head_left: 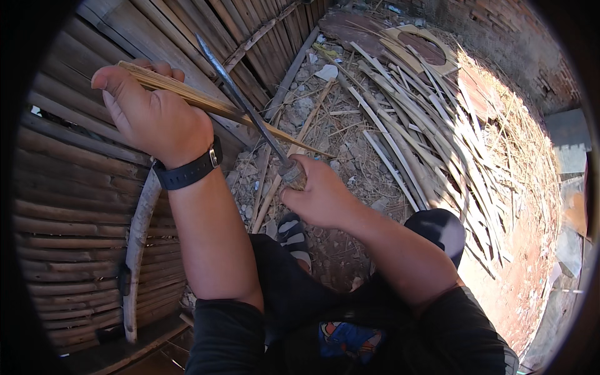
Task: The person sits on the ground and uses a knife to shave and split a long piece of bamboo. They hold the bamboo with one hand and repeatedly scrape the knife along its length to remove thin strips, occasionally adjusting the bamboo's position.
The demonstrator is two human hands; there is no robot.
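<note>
My left hand, with a black watch on its wrist, is closed around a split bamboo strip. The strip slants from the hand down to the right and tapers to a thin end. In my right hand is the wooden handle of a long-bladed knife. Its narrow dark blade points up and to the left, crossing the strip at about its middle. Whether the edge touches the strip, I cannot tell.
Bamboo slat walls stand close on my left, with a curved pole against them. Many split bamboo strips lie piled on the ground at right. A brick wall rises at the back right. Rubble and shavings cover the ground by my foot.
</note>
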